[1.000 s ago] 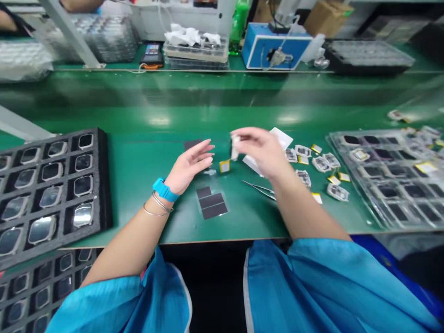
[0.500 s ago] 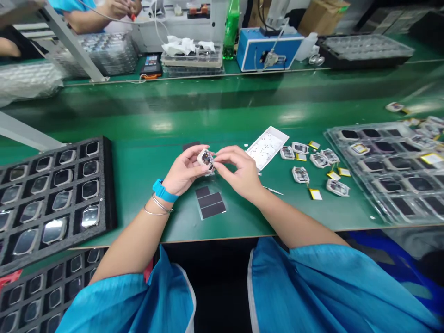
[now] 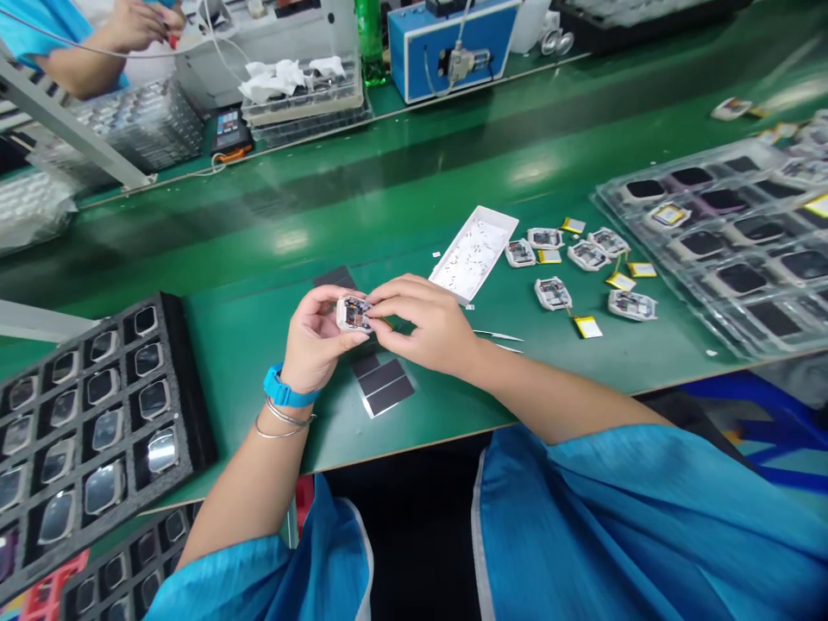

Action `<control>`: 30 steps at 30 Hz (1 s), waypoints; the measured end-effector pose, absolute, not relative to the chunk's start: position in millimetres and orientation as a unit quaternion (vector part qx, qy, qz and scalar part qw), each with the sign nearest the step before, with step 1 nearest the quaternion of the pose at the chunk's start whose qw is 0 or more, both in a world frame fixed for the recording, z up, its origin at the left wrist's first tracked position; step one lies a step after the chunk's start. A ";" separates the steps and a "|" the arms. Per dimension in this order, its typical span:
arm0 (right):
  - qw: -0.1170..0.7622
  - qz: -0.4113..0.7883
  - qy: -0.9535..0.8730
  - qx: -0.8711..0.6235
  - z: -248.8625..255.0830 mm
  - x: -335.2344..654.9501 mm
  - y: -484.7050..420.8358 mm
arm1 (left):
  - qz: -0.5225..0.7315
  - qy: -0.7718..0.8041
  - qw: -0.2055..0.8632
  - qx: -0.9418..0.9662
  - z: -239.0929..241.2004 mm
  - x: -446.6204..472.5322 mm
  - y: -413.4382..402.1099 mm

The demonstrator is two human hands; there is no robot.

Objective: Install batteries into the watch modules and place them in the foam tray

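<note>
My left hand [image 3: 316,341] is closed around a white smartwatch case [image 3: 353,315], whose open side shows a small circuit board. At the case's right edge, the fingers of my right hand [image 3: 423,326] are pinched together against it. A bit of yellow shows under those fingertips; I cannot make out what it belongs to. Below the hands, black rectangular adhesive pieces [image 3: 386,385] lie on a clear sheet. Tweezers [image 3: 498,335] rest on the green bench, partly behind my right forearm. Beyond my right hand is a white box [image 3: 477,254] holding many tiny parts.
Several opened watch cases [image 3: 553,293] with yellow-edged batteries [image 3: 588,327] lie to the right, beside clear trays [image 3: 695,315] of watch parts. A black foam tray [image 3: 194,423] of watch faces stands at left. Across the bench are a blue machine [image 3: 420,52] and a co-worker's hands [image 3: 139,26].
Both hands and the watch case have shifted left in the picture, and the case has turned so its board faces up more. The whole view has tilted and swung as the head moved.
</note>
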State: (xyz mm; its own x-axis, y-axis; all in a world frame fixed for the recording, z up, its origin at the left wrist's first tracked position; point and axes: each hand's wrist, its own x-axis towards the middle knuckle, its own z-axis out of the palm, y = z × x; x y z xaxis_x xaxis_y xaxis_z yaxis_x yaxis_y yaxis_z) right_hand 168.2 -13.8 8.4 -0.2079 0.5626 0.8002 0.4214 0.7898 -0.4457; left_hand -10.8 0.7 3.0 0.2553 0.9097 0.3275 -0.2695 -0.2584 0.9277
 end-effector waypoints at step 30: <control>0.528 0.067 -0.788 -0.310 1.7 169.9 -11.1 | 0.563 0.300 0.505 0.582 0.5 -5.5 -3.2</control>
